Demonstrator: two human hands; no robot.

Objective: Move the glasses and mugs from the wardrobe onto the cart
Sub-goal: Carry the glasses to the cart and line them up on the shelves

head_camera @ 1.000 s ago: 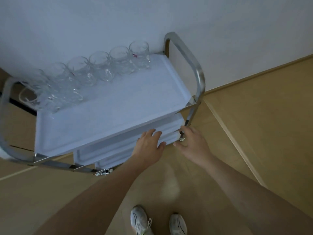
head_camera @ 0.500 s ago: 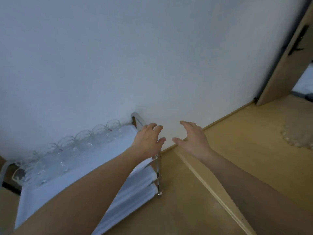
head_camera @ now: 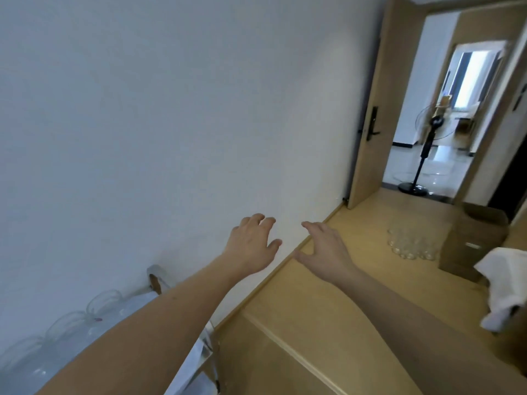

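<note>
Clear glass mugs [head_camera: 85, 317] are standing upright in a row on the white top shelf of the cart [head_camera: 196, 357], below and well to the left of the left hand [head_camera: 252, 243], partly hidden under that forearm. More clear glasses [head_camera: 410, 243] are sitting clustered together on the wooden floor, to the right of the right hand [head_camera: 325, 249] and well apart from it.

The wall [head_camera: 171, 124] is plain white with a bluish cast. Beside it, the floor [head_camera: 356, 295] is pale honey-tan wood, as is the door [head_camera: 370, 115], whose lock [head_camera: 373, 123] is black. Clear colourless glasses [head_camera: 410, 243] sit on that floor near a brown box [head_camera: 473, 238]. The cloth [head_camera: 502, 289] is white; the fan [head_camera: 425, 143] black.
</note>
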